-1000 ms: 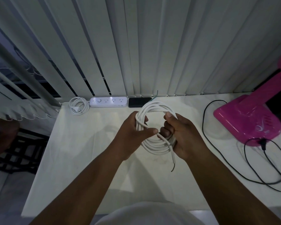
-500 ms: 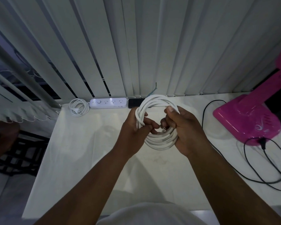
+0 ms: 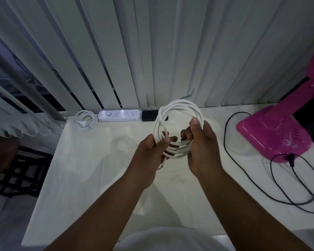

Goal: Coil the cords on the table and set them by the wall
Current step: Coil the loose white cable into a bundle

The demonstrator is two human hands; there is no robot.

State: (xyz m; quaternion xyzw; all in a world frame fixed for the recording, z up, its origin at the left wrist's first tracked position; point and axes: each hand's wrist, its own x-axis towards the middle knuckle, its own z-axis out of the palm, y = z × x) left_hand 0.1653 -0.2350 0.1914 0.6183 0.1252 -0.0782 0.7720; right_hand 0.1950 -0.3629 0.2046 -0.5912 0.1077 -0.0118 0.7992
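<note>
A thick white cable is wound into a round coil, held upright above the white table. My left hand grips the coil's left lower side, and a short loose end hangs below it. My right hand grips the right side, thumb up on the loops. A bare green-tipped end sticks up behind the coil. A loose black cord lies uncoiled on the table's right side.
By the blinds at the back lie a small coiled white cord, a white power strip and a black box. A pink appliance stands at the right. The table's left edge drops to the floor.
Both hands lifted the coil a little and moved apart to its sides. The loose tail that hung under my right hand is now wound in; a short end hangs by my left hand.
</note>
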